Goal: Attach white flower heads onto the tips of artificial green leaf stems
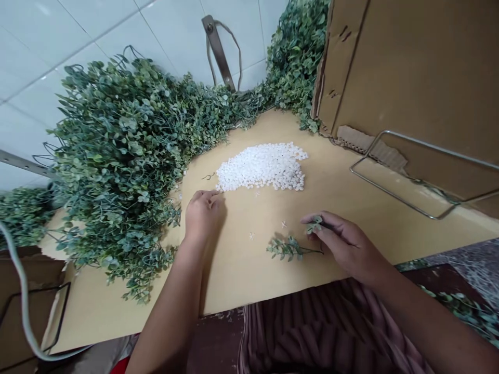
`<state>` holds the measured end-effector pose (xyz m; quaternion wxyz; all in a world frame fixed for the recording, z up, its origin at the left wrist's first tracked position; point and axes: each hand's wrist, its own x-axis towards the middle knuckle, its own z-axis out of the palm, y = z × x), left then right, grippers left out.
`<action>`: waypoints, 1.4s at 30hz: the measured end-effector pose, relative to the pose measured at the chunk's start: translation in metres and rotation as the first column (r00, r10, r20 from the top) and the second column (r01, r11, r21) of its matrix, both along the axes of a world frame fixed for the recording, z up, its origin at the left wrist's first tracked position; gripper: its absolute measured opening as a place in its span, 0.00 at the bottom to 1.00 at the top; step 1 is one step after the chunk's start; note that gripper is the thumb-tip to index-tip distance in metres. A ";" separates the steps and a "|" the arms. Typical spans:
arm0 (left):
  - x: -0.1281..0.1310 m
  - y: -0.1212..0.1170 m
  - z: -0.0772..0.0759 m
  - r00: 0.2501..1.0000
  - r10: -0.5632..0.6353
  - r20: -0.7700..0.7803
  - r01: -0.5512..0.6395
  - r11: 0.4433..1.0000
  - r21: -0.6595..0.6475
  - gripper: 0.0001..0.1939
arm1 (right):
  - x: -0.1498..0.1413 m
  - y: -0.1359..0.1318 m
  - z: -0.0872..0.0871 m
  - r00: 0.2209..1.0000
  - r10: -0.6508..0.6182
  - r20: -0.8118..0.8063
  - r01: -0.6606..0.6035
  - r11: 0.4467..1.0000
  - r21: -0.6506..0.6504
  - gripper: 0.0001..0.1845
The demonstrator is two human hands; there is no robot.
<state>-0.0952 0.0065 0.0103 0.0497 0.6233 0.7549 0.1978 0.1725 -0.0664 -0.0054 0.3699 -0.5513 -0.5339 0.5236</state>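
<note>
My left hand [202, 212] is closed at the left edge of a heap of small white plastic pieces [261, 167]; its fingers are curled, and whatever they pinch is too small to make out. My right hand [343, 240] pinches an artificial leaf sprig [314, 224] between thumb and fingers, above the board. Below and left of that hand, a second artificial sprig [286, 248] lies on the tan board [234, 280], its dark stem pointing toward the hand. A few thin white star-shaped bits [284, 224] lie between my hands.
A big pile of artificial greenery [128, 140] rises on the left and runs along the tiled wall [163, 31]. More foliage [298, 57] stands at the back. A cardboard box [421, 78] and a bent metal wire frame [390, 195] stand on the right. A white cable [23, 291] hangs at far left.
</note>
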 end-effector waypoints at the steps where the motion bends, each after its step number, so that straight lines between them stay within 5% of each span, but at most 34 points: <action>1: -0.004 0.005 -0.002 1.000 0.024 0.006 -0.024 1.000 0.003 0.15 | 0.000 0.000 0.000 1.000 0.004 0.008 -0.004 1.000 0.004 0.17; 10: -0.010 0.030 -0.014 0.991 0.033 0.126 -0.037 0.999 0.027 0.06 | -0.002 0.001 0.004 0.989 0.145 -0.006 -0.145 0.987 0.071 0.21; 17: 0.012 0.005 0.008 0.867 0.039 0.498 -0.038 0.999 -0.012 0.07 | -0.005 0.008 -0.001 0.997 0.073 0.012 -0.074 0.989 0.131 0.23; 18: 0.021 -0.005 0.011 0.821 0.032 0.570 -0.023 0.999 -0.023 0.07 | -0.005 0.008 -0.001 0.998 0.068 0.004 -0.068 0.989 0.129 0.22; 20: 0.041 -0.027 0.014 0.530 0.024 0.847 0.030 0.998 -0.047 0.09 | -0.006 0.007 -0.002 0.998 0.056 -0.025 -0.053 0.991 0.123 0.21; 22: 0.063 -0.047 0.012 0.313 0.049 0.949 0.072 0.995 -0.075 0.12 | -0.008 0.006 -0.002 0.996 0.062 -0.062 -0.054 0.992 0.114 0.19; 24: 0.083 -0.062 0.007 0.153 0.087 0.984 0.123 0.987 -0.107 0.15 | -0.011 0.005 -0.001 0.992 0.083 -0.092 -0.073 0.992 0.105 0.17; 26: 0.097 -0.069 0.000 0.073 0.112 0.991 0.163 0.979 -0.122 0.14 | -0.014 0.003 0.000 0.990 0.097 -0.099 -0.084 0.989 0.123 0.15; 34: 0.105 -0.068 -0.007 0.001 0.175 0.985 0.196 0.965 -0.171 0.13 | -0.022 -0.004 -0.002 0.997 -0.049 -0.056 0.062 0.963 0.262 0.10; 42: 0.108 -0.070 -0.009 0.035 0.184 0.982 0.171 0.967 -0.188 0.14 | -0.025 -0.005 -0.004 0.993 -0.116 0.028 0.099 0.930 0.355 0.10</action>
